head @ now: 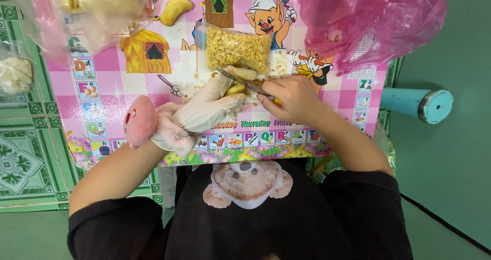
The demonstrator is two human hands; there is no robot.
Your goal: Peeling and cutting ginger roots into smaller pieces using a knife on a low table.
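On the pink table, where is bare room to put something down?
Bare tabletop lies left of the gloved left hand. It is crowded between both hands, the right hand, the clear bag of pieces and the pink bag.

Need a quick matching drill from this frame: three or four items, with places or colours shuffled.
Things:
1. knife
2. clear bag of chopped pieces
3. crumpled pink plastic bag
4. teal cylinder

Places:
a. top right of the table
b. in the right hand
c. off the table, at right
d. just beyond the gloved left hand

Pairs: 1-b, 2-d, 3-a, 4-c
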